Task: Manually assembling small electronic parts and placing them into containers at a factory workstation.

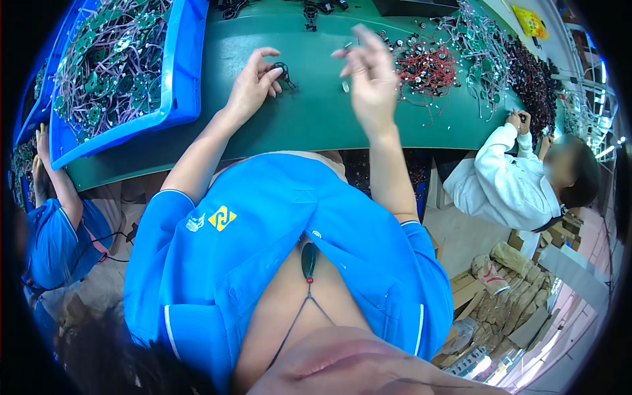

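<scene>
Between the thumb and fingers of my left hand (253, 85) is a small black ring-shaped plastic part (282, 72), held just over the green table (296, 125). My right hand (373, 82) is raised over the table to the right, near a pile of small round components with red wires (428, 66). Motion smears its fingers, and whether they hold anything cannot be made out. A small pale piece (345, 86) lies on the table beside that hand.
A blue crate (181, 72) full of green circuit boards with ribbon wires stands at the left. More circuit boards (484, 56) and dark wired parts (533, 85) are heaped at the right. Black parts (311, 13) lie at the far edge. Co-workers sit at both sides.
</scene>
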Tool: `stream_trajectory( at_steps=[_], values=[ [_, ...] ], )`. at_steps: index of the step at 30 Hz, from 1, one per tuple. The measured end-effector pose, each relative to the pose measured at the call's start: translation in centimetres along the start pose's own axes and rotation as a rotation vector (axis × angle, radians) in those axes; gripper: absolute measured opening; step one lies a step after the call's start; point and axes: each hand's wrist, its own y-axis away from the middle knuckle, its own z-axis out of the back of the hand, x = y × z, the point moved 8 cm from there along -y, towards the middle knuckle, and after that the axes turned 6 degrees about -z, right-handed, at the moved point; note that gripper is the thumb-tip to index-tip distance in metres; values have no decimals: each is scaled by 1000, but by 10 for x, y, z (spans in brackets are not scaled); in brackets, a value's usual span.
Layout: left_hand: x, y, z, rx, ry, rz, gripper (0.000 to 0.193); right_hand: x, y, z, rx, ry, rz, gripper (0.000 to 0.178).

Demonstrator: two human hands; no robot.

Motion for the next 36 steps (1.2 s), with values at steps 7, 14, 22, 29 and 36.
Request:
stream_trajectory(
  at_steps=[7, 14, 22, 29, 36],
  values=[
    [-18, 6, -12, 67, 104, -8, 20, 50, -11, 7, -34, 158, 271, 16],
    [-21, 11, -15, -28, 295, -75, 19, -26, 8, -33, 63, 387, 75, 5],
    [-15, 14, -16, -52, 222, -96, 19, -19, 17, -40, 31, 636, 234, 6],
    [-17, 14, -19, -68, 158, -136, 22, -14, 24, -46, -3, 720, 343, 4],
    [-18, 16, -19, -65, 96, -200, 28, -16, 27, -47, 66, 657, 322, 3]
  ],
)
